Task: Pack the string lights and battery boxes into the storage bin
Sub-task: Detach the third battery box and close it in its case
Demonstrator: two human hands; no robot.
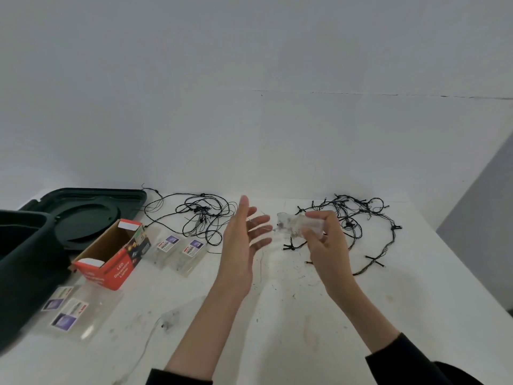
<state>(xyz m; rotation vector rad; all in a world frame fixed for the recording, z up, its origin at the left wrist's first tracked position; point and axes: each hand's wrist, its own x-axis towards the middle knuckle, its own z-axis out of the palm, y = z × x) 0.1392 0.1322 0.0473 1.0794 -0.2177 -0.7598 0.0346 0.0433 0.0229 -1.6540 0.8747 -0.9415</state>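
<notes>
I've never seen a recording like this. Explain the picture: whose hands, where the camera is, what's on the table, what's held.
No machine here: a person works bare-handed, filmed by one wide-angle camera on their head, looking down. The left hand is open, holding nothing. The right hand grips a small clear plastic box, probably a battery box with fine wire. On the white table lie a tangle of dark string lights on the left, another tangle on the right, an open red carton and clear labelled packs. At far left stands the dark green storage bin, its lid lying behind it.
</notes>
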